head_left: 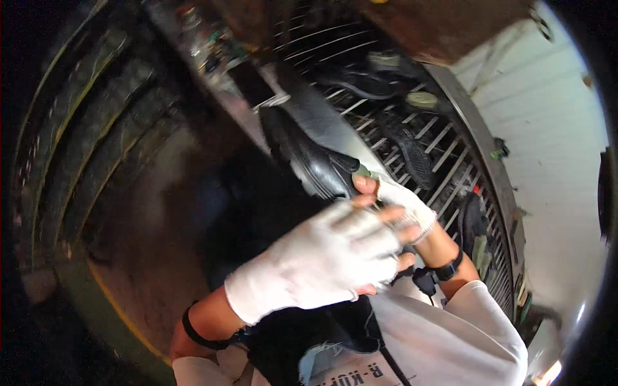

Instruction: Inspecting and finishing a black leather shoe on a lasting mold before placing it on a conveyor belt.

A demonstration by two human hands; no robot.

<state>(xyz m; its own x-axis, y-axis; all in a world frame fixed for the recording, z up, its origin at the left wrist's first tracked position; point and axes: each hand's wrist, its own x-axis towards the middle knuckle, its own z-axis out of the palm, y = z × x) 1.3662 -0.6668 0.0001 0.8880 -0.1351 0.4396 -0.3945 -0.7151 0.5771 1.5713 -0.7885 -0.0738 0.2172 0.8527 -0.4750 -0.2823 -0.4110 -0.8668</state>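
A black leather shoe [309, 154] lies slantwise over the metal edge of a slatted conveyor, its toe pointing away to the upper left. A pale green piece [362, 170] shows at its near end. My right hand [399, 199], in a white fingerless glove, grips the shoe there, thumb on top and most of its fingers hidden. My left hand [315, 257], gloved alike, crosses in front of the shoe's near end and the right hand. Its fingers are apart and somewhat blurred by motion, and I see nothing in them. Whether it touches the shoe is hidden.
Along the right runs the slatted conveyor [444, 148], with other black shoes [412, 151] on it. A dark flat rectangular object [252, 83] and small clutter lie beyond my shoe's toe. Dark curved racks [96, 122] stand at the left.
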